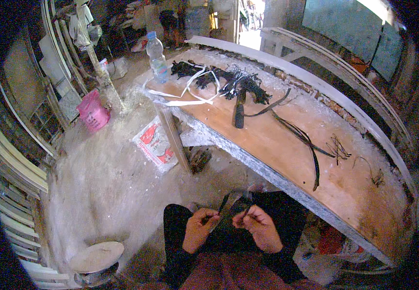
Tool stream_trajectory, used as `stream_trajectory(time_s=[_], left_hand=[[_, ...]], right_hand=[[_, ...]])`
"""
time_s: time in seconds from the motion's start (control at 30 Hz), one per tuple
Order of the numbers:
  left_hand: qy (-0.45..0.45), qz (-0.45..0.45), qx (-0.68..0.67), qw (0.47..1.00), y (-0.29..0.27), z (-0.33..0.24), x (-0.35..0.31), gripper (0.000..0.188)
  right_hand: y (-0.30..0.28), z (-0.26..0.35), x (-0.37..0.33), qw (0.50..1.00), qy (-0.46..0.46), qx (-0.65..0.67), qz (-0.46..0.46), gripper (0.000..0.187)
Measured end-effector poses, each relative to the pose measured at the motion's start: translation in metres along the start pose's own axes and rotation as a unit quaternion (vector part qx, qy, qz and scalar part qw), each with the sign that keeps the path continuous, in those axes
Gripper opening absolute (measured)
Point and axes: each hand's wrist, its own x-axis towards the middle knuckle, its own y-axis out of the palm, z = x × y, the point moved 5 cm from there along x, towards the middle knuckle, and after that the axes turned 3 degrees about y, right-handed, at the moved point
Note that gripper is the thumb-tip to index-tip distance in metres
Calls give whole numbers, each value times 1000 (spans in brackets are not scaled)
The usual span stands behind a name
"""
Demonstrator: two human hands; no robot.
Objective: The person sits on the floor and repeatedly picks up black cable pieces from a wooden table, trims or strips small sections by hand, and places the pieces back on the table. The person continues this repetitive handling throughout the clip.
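Low in front of me, over my dark-clothed lap, both hands are closed in a pinch. My left hand (pixel 202 228) grips the lower end of a thin black strip (pixel 224 201) that sticks up past the fingertips. My right hand (pixel 259 229) pinches a dark strip (pixel 246 211) close to it; whether both are one piece I cannot tell. Between the hands slants a flat brownish-grey blade-like piece (pixel 230 205), its lower end near my left fingertips. What holds it up is hidden in the dark.
A long wooden bench (pixel 267 140) runs from centre to lower right. On it lie black strip bundles (pixel 243 84), a dark-handled tool (pixel 239 112), white strapping (pixel 190 101), loose black strips (pixel 299 133) and a water bottle (pixel 157 60). A pink bag (pixel 93 112) and round stool (pixel 97 256) stand left.
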Motion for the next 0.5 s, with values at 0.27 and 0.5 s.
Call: stream_trajectory(time_s=[0.27, 0.5], left_hand=[[-28, 26, -184, 982, 23, -2, -5, 11], [-46, 19, -174, 984, 17, -16, -8, 8]], right_hand=[[4, -27, 4, 986, 62, -105, -111, 8], [5, -19, 6, 970, 32, -212, -117, 12]])
